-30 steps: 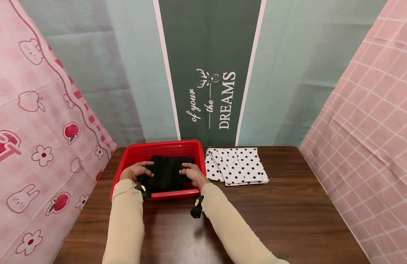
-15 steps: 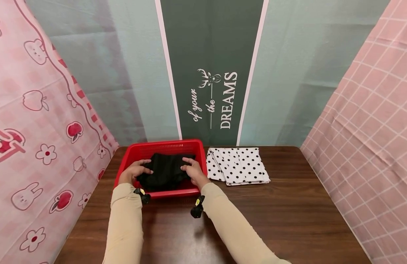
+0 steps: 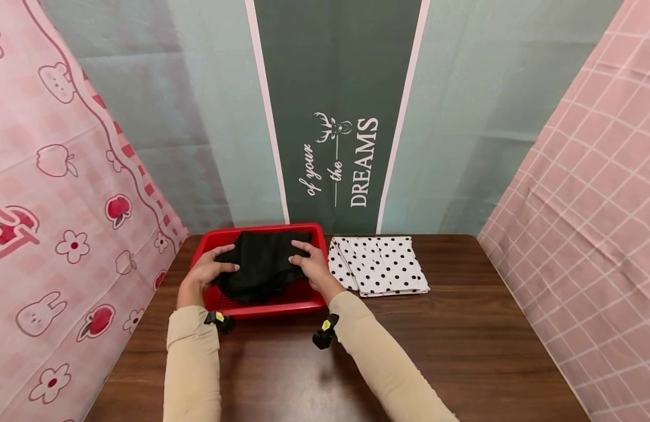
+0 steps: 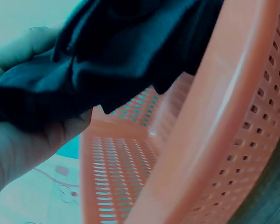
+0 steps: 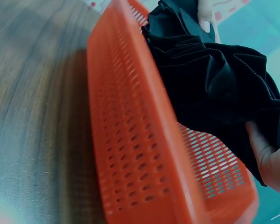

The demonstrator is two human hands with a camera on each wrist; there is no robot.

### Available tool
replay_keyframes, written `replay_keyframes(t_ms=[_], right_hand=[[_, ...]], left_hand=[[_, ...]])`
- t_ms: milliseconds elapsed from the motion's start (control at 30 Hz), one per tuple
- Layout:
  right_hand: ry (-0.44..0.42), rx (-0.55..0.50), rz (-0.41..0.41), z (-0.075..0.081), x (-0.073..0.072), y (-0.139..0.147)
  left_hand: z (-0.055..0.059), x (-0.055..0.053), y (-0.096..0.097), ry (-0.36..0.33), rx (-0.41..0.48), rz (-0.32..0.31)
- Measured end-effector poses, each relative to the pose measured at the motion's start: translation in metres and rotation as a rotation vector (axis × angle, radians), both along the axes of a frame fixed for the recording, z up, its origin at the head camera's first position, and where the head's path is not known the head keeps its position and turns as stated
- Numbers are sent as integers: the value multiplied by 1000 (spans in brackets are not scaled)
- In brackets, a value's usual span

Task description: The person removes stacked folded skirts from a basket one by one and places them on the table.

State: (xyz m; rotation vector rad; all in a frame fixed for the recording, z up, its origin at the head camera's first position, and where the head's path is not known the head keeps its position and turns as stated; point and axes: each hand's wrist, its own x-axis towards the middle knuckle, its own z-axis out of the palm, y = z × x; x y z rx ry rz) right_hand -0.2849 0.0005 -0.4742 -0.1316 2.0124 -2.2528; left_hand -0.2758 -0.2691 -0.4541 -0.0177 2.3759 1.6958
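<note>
A folded black cloth garment [image 3: 264,264] is held between both hands over the red plastic basket [image 3: 288,308]. My left hand [image 3: 205,273] grips its left end; in the left wrist view the fingers lie above the black garment [image 4: 121,51] and the thumb side below. At the other end my right hand [image 3: 315,267] pinches the edge. The right wrist view shows the right thumb [image 5: 259,142] against the black garment [image 5: 210,88], whose underside sags in folds above the basket's slotted wall. Part of the basket floor shows beneath the cloth.
Right of the basket lies a folded white cloth with black dots [image 3: 385,266] on the wooden table [image 3: 435,346]. Patterned curtains stand close behind and at both sides. A small black wrist camera [image 3: 325,332] sits on the right sleeve's cuff.
The black garment has risen from low in the basket, uncovering more of the basket floor at the front. My hands have come up with it, the left one shifting slightly left.
</note>
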Motion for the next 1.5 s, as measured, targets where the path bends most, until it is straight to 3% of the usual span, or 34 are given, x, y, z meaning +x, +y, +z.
replay_keyframes(t_ms=[167,333,467,567,767,967,1200,1333,1500], right_hand=[[51,-85,31,17,9,8],[126,-146,35,41,21,15],[174,-172,38,56,27,19],[181,-168,49,60,29,20],[158,-131,61,55,36,29],[157,-158,61,47,58,52],[207,-87,21,39,82,87],[228,-37,23,34,88,106],[265,12,23,32,94,121]], left_hand=[[15,14,5,59,38,0],[37,33,15,118,93,26],[52,46,21,119,141,52],[56,49,22,119,150,54],[53,57,28,118,174,60],[49,81,51,158,186,96],[40,103,81,195,255,120],[33,109,95,179,301,118],[25,113,111,165,291,137]])
